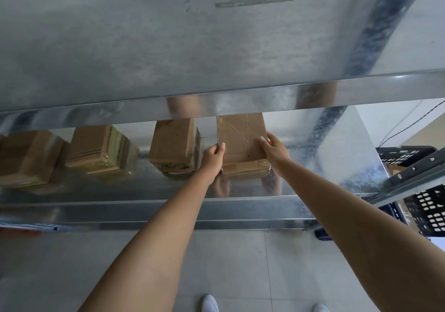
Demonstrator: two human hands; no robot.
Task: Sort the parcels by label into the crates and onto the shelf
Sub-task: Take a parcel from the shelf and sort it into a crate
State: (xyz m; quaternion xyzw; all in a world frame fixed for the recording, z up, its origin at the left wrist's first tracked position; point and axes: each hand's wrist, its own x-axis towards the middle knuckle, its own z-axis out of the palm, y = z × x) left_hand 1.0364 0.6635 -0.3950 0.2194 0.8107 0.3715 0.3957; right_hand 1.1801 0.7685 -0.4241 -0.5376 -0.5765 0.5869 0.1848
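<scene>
While both hands, the left hand (213, 154) and right hand (274, 149), clamp its opposite sides for steady guidance, the parcel (242, 143) rests on the shelf (168, 211), rightmost beside a neighbouring box (173, 146).

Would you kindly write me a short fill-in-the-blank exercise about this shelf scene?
1. The person grips the taped parcel with ____ hands.
2. That parcel sits on a ____ shelf.
3. The left hand grips the parcel's ____ edge.
4. The black crates stand to the ____ of the shelf.

Missing words: both; metal; left; right
</scene>
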